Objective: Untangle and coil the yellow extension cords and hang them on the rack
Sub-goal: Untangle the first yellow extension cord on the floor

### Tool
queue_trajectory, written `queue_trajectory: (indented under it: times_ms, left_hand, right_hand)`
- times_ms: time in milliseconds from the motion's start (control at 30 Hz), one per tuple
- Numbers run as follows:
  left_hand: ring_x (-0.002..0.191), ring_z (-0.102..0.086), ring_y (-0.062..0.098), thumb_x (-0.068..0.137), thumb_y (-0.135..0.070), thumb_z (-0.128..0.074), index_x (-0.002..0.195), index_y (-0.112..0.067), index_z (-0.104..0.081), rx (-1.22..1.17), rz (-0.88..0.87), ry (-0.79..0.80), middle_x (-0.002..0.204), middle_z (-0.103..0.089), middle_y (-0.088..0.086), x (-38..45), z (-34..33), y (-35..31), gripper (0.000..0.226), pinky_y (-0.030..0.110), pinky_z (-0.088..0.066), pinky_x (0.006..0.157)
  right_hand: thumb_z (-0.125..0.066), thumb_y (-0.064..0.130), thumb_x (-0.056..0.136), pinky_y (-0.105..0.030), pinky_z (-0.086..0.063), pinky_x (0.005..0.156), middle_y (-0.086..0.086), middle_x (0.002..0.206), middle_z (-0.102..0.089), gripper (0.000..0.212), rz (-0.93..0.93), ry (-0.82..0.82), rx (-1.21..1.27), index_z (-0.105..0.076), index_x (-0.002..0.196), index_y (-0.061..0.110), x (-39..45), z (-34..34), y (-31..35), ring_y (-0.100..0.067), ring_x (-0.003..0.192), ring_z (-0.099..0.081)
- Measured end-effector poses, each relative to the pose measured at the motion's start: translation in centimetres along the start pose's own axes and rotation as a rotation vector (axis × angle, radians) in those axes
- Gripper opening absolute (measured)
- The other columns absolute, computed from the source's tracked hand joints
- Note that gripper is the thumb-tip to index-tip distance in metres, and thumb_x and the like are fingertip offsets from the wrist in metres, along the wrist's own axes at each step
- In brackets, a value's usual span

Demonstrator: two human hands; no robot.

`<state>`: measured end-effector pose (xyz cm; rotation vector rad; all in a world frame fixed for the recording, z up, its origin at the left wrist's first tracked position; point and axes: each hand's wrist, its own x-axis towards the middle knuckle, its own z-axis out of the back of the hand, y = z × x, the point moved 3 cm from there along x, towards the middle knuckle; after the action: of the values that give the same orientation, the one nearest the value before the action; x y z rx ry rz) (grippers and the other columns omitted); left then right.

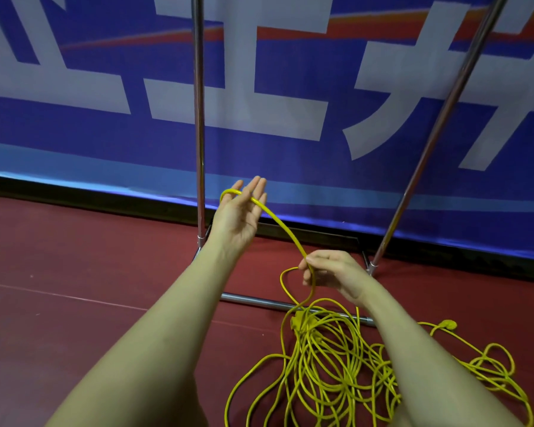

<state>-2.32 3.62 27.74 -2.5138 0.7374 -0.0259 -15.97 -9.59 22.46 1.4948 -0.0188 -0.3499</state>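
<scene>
Yellow cord (278,224) runs taut between the person's two hands, a single strand raised above the floor. The left hand (239,211) is held palm up with its fingers nearly straight and spread only a little; the cord loops around the thumb side and crosses the base of the fingers, resting on the open palm rather than being squeezed. From there the strand slopes down and to the right to the right hand (329,271), whose thumb and curled fingers pinch it. Just below that pinch the cord bends into a small loop and drops to the tangled pile (336,365) of yellow cords on the red floor (74,303).

That pile lies below and slightly right of the right hand, beneath the right forearm, with many overlapping loops spreading toward the lower edge of view. A yellow plug (447,324) sits on the floor at the pile's right, beyond the right forearm, and another yellow connector block (299,322) lies near the top of the heap.

Behind the hands stands the metal rack (199,118): one upright pole rises just behind the left hand, a second slants up at the right, and a low base bar crosses the floor between the hands and the pile. Nothing hangs on the visible part of the rack. A blue banner (105,134) with large pale characters covers the wall behind it.
</scene>
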Motion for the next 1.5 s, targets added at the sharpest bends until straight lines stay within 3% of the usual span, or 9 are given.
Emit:
queue_trajectory:
  times_ms: [100, 233, 500, 633, 733, 867, 1133, 1300, 1500]
  left_hand:
    - [0.113, -0.058, 0.03, 0.099, -0.005, -0.043, 0.141, -0.005, -0.028, 0.06, 0.105, -0.027, 0.112, -0.061, 0.014, -0.4, 1.0, 0.5, 0.045, 0.04, -0.052, 0.081]
    - [0.081, -0.07, 0.028, 0.089, 0.011, -0.05, 0.129, -0.013, -0.028, 0.154, 0.172, 0.038, 0.107, -0.064, 0.019, -1.7, 0.7, 2.3, 0.051, 0.041, -0.054, 0.08]
    - [0.104, -0.058, 0.034, 0.092, 0.016, -0.039, 0.127, -0.007, -0.031, 0.112, 0.025, -0.032, 0.134, -0.051, 0.02, 0.1, 2.1, 0.3, 0.043, 0.044, -0.046, 0.087]
    - [0.104, -0.06, 0.029, 0.094, 0.01, -0.044, 0.127, 0.001, -0.037, 0.092, 0.008, -0.076, 0.126, -0.054, 0.019, 0.4, 2.4, -0.2, 0.035, 0.039, -0.048, 0.087]
    - [0.093, -0.064, 0.022, 0.093, 0.001, -0.051, 0.105, -0.003, -0.051, 0.208, 0.109, -0.011, 0.108, -0.062, 0.012, -0.2, 1.9, 1.1, 0.012, 0.039, -0.051, 0.089]
    - [0.073, -0.071, 0.018, 0.089, 0.013, -0.049, 0.101, -0.007, -0.044, 0.204, 0.072, 0.03, 0.097, -0.062, 0.014, -0.6, 1.0, 1.9, 0.024, 0.036, -0.057, 0.076]
    - [0.084, -0.067, 0.023, 0.089, 0.015, -0.049, 0.114, -0.002, -0.042, 0.049, -0.081, -0.045, 0.102, -0.062, 0.016, 0.2, 1.5, -0.7, 0.031, 0.035, -0.059, 0.072]
    - [0.086, -0.068, 0.022, 0.09, 0.007, -0.055, 0.104, -0.006, -0.045, 0.04, -0.08, -0.107, 0.108, -0.063, 0.01, 0.2, 1.7, -0.5, 0.022, 0.029, -0.058, 0.071]
    - [0.075, -0.071, 0.02, 0.09, 0.008, -0.053, 0.101, -0.012, -0.038, 0.206, -0.023, -0.008, 0.104, -0.063, 0.011, -0.7, 1.0, 0.8, 0.028, 0.033, -0.059, 0.064]
  right_hand:
    - [-0.05, 0.012, 0.095, -0.021, -0.042, 0.054, 0.0, 0.057, -0.057, 0.023, 0.07, -0.119, 0.032, -0.064, 0.078, 0.006, 0.3, 0.0, 0.0, -0.012, 0.048, -0.051]
    - [-0.05, 0.014, 0.095, -0.017, -0.036, 0.046, 0.001, 0.052, -0.054, 0.024, 0.169, -0.083, 0.048, -0.063, 0.077, 0.006, 0.8, -2.0, 1.6, -0.01, 0.041, -0.045]
    - [-0.047, 0.02, 0.096, -0.026, -0.05, 0.061, -0.007, 0.062, -0.061, 0.027, -0.014, 0.085, 0.054, -0.064, 0.082, 0.004, 1.2, -2.6, 0.6, -0.019, 0.056, -0.059]
    - [-0.048, 0.012, 0.095, -0.024, -0.047, 0.063, -0.003, 0.065, -0.061, 0.022, 0.026, -0.035, 0.017, -0.065, 0.082, 0.007, 1.3, -1.7, -0.2, -0.016, 0.059, -0.056]
    - [-0.048, 0.013, 0.096, -0.022, -0.037, 0.049, -0.001, 0.057, -0.054, 0.023, 0.109, -0.11, 0.152, -0.063, 0.08, 0.006, 1.6, -1.9, 1.0, -0.01, 0.043, -0.044]
    - [-0.046, 0.017, 0.097, -0.02, -0.037, 0.043, 0.0, 0.052, -0.055, 0.025, 0.156, -0.053, 0.141, -0.063, 0.082, 0.006, 1.8, -3.0, 2.8, -0.011, 0.037, -0.045]
    - [-0.049, 0.026, 0.096, -0.026, -0.045, 0.072, -0.004, 0.07, -0.065, 0.027, 0.014, -0.073, -0.145, -0.063, 0.078, 0.013, 1.8, -2.0, -0.9, -0.012, 0.067, -0.06]
    - [-0.046, 0.012, 0.098, -0.026, -0.041, 0.051, -0.001, 0.058, -0.047, 0.023, 0.113, -0.115, -0.055, -0.062, 0.081, 0.009, 1.7, -2.2, -0.7, -0.012, 0.046, -0.043]
    - [-0.042, 0.024, 0.1, -0.016, -0.026, 0.037, 0.002, 0.044, -0.043, 0.028, 0.224, -0.078, 0.068, -0.063, 0.089, 0.009, 1.1, -3.8, 3.6, -0.006, 0.029, -0.026]
